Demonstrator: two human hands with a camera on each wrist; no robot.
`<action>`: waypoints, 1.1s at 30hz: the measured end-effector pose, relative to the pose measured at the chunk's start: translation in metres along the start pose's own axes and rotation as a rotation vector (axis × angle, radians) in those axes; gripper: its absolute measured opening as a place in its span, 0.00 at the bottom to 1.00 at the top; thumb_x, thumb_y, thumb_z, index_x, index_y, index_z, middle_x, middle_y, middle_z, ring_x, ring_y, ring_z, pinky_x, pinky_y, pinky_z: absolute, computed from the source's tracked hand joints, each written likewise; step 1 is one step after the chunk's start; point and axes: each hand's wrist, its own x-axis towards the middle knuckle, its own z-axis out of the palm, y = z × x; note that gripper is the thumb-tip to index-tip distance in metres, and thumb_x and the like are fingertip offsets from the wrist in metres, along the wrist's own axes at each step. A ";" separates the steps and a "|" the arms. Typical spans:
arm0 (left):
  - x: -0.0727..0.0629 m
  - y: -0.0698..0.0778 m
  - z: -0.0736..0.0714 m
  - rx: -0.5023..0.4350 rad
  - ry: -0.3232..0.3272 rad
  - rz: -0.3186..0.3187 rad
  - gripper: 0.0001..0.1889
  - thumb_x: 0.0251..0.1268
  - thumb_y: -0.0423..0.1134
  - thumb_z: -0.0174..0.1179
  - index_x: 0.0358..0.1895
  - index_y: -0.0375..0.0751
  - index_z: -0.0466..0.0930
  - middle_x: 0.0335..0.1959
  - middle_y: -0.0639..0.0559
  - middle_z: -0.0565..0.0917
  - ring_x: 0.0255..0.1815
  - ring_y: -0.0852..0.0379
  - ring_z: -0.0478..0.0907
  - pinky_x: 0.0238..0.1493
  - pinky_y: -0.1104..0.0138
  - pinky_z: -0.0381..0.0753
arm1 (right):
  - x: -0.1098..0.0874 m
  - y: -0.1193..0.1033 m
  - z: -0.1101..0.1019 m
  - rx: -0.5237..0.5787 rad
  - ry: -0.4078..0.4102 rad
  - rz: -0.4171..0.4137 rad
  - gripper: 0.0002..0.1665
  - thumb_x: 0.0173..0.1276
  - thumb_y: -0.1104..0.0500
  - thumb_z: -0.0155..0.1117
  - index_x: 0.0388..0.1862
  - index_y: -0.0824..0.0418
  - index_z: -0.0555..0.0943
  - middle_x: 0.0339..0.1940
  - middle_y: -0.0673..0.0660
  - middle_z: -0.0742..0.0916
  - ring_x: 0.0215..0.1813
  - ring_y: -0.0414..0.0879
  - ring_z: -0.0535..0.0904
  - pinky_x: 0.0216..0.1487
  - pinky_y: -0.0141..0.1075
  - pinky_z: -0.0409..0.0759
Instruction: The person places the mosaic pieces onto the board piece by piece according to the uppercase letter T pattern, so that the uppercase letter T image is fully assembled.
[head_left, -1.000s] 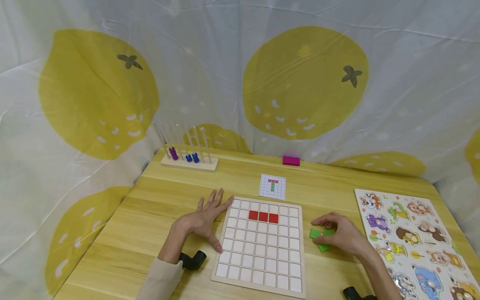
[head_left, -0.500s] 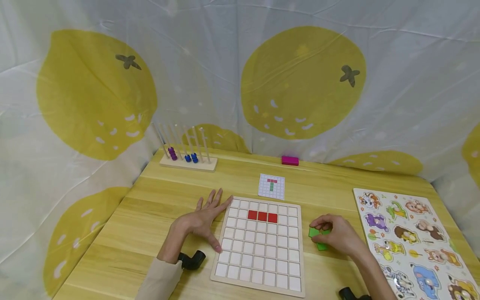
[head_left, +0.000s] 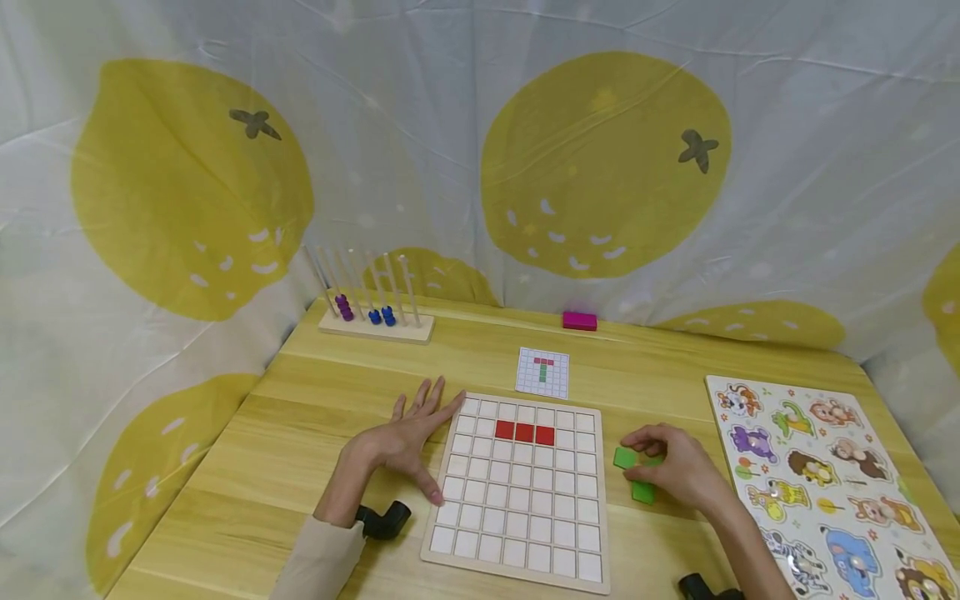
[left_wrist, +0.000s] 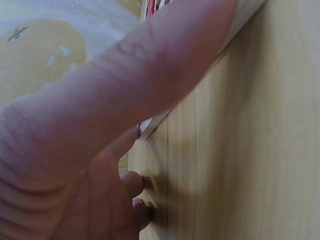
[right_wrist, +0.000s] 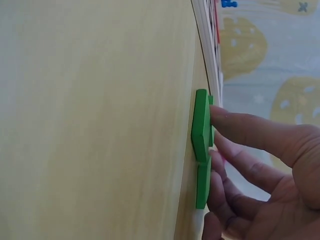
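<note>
My left hand [head_left: 401,442] lies with fingers spread along the left side of a wooden grid board [head_left: 517,571]. Its thumb [left_wrist: 165,60] and index fingertip reach the board's edge. Three red tiles [head_left: 525,432] fill a row near the board's top. Right of the board, my right hand [head_left: 678,471] hovers low over a few loose green tiles. Its thumb [right_wrist: 227,119] rests at the face of one green tile [right_wrist: 201,125], and the other fingers are loosely bent. One green tile [head_left: 625,457] shows left of the fingertips, another [head_left: 642,492] below the thumb, and a third is partly hidden.
Behind the board lies a pattern card [head_left: 543,373] with a red and green T. A peg stand [head_left: 375,326] with beads is at the back left, a magenta block [head_left: 580,321] at the back. An animal puzzle board [head_left: 825,454] lies at the right.
Beneath my right hand, the green tiles have shifted slightly; the left one now lies out from under the fingertips, and a gap shows between tiles. My left hand has stayed still.
</note>
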 end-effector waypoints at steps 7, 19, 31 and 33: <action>-0.001 0.001 0.000 -0.009 -0.005 -0.002 0.78 0.33 0.53 0.87 0.86 0.48 0.37 0.84 0.35 0.24 0.85 0.34 0.19 0.81 0.33 0.23 | -0.001 0.001 -0.004 0.007 -0.019 0.003 0.23 0.55 0.60 0.83 0.50 0.61 0.87 0.48 0.55 0.89 0.47 0.46 0.82 0.44 0.32 0.82; -0.001 0.001 -0.001 -0.001 -0.004 0.000 0.78 0.33 0.53 0.87 0.86 0.47 0.37 0.84 0.35 0.24 0.85 0.34 0.19 0.81 0.33 0.24 | 0.000 0.000 -0.003 0.008 -0.009 0.009 0.20 0.56 0.60 0.82 0.48 0.61 0.87 0.44 0.55 0.89 0.44 0.44 0.81 0.41 0.31 0.81; -0.001 0.001 -0.001 -0.002 -0.008 0.003 0.78 0.33 0.53 0.87 0.86 0.47 0.37 0.84 0.34 0.24 0.85 0.33 0.19 0.81 0.33 0.23 | 0.001 0.001 -0.001 0.025 -0.024 -0.039 0.16 0.63 0.61 0.77 0.47 0.65 0.86 0.38 0.54 0.87 0.37 0.41 0.80 0.34 0.30 0.80; -0.001 0.001 -0.001 -0.005 -0.004 0.009 0.78 0.33 0.53 0.88 0.86 0.46 0.38 0.84 0.33 0.25 0.85 0.32 0.19 0.81 0.32 0.23 | 0.001 0.001 -0.001 0.018 -0.014 -0.044 0.16 0.63 0.61 0.77 0.48 0.66 0.86 0.38 0.54 0.87 0.36 0.41 0.80 0.33 0.30 0.80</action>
